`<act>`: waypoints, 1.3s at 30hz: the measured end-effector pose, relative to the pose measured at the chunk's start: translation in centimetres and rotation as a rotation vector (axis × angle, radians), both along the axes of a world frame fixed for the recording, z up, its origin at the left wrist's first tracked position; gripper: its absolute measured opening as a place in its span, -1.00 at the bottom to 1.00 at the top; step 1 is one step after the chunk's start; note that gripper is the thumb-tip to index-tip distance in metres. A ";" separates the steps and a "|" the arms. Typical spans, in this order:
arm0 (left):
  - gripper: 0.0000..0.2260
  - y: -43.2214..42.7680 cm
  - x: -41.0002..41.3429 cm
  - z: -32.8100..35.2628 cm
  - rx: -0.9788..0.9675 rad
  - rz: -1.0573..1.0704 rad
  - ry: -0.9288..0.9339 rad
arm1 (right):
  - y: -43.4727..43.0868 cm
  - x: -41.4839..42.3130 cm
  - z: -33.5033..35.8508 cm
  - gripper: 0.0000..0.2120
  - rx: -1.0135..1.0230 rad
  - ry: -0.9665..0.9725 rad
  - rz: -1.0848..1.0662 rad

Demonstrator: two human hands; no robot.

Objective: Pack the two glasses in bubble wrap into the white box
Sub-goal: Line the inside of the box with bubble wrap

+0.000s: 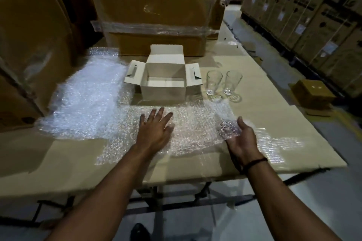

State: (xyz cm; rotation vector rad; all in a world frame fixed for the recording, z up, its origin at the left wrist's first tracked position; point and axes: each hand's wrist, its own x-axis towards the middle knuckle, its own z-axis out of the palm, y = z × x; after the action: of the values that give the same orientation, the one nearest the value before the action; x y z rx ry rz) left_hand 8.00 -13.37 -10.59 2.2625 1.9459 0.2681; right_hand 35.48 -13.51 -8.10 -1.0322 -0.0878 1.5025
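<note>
A glass (214, 81) and a second glass (232, 81) stand upright side by side on the counter (274, 123), just right of the open white box (163, 90), while in front of it the left grip (154, 129) lies released, fingers spread, on the bubble wrap (192, 123) and the right grip (241, 139), palm up, grasps its edge.

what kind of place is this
Most likely a warehouse packing area: rows of stacked cartons line the aisle on the right, a large taped carton stands behind the cardboard-covered table, and bubble wrap is spread on it.
</note>
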 end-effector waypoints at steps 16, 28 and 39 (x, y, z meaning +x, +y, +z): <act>-0.43 -0.7 -2.1 -0.5 -0.161 0.040 0.030 | -0.6 0.3 3.1 -0.64 0.539 -0.668 0.347; -0.59 -0.1 -10.7 0.3 0.000 0.089 -0.202 | -1.1 -18.6 3.3 -0.44 0.834 -1.928 1.194; -0.65 1.9 -13.3 1.0 0.006 0.017 -0.406 | -1.7 -22.5 2.4 -0.14 0.654 -1.837 1.422</act>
State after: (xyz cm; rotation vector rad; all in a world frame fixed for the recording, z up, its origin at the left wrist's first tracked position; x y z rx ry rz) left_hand -5.26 -11.50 -9.57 1.9990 1.7506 0.6761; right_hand 12.99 -15.19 -5.71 -1.4537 -2.7997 0.7843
